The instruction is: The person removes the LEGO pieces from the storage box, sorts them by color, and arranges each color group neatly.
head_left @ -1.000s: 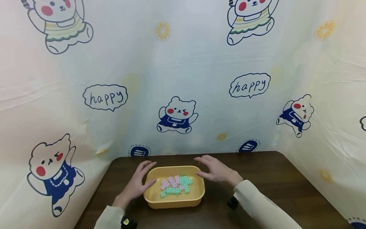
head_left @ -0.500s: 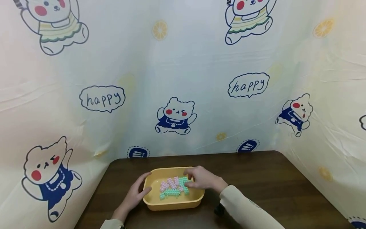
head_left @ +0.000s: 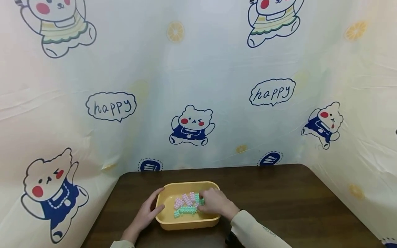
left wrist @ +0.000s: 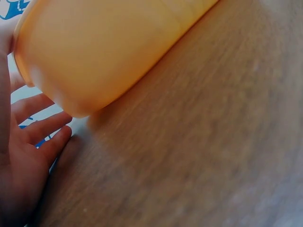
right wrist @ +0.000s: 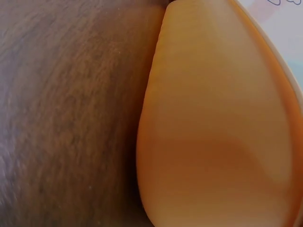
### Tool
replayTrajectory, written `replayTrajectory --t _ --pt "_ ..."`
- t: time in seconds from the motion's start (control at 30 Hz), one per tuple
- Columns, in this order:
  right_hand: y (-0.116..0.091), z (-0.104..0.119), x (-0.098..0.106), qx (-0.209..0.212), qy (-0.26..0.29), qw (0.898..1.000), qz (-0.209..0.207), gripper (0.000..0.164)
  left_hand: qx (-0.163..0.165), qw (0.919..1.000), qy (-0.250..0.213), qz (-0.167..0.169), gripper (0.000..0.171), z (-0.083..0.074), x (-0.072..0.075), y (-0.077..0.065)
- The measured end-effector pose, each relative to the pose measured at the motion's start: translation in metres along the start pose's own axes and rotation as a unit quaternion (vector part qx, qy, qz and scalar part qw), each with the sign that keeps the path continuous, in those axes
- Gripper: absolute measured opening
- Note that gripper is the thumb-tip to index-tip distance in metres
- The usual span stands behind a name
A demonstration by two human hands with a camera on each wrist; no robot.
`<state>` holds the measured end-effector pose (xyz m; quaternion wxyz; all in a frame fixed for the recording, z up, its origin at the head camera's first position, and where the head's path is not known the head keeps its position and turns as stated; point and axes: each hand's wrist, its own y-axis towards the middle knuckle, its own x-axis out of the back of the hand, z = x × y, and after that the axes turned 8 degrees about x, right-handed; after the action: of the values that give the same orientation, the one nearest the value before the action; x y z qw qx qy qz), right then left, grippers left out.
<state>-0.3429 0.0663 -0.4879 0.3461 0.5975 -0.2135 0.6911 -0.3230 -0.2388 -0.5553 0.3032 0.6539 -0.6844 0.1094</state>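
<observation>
One dark-brown wood-grain counter (head_left: 263,196) carries a yellow, rounded-rectangular plastic basin (head_left: 189,225) between the two hands' fingers. The left hand (head_left: 146,210) spreads its fingers wide against one end; light pressure there should steady it. The right hand (head_left: 214,201) curls its fingers over a mint-green knobbly plastic piece (head_left: 196,196); whether they pinch it, I cannot tell. A square grip looks best, clear of the pink knobbly plastic pieces (head_left: 187,199) left of those fingers. Compared with half a second ago, the right fingers reach lower, hiding more green.
</observation>
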Motion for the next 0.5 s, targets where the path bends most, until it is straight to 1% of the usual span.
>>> replayTrajectory --t 0.2,0.5 --pt "0.0008 0.0009 0.0009 -0.01 -0.028 1.0 -0.002 0.027 0.007 0.9999 -0.009 0.002 0.058 -0.0033 0.0005 0.0022" --pt "-0.0009 -0.0005 -0.0077 -0.003 -0.06 0.998 -0.001 0.023 0.023 0.9997 -0.007 0.01 0.058 -0.0034 0.0005 0.0005"
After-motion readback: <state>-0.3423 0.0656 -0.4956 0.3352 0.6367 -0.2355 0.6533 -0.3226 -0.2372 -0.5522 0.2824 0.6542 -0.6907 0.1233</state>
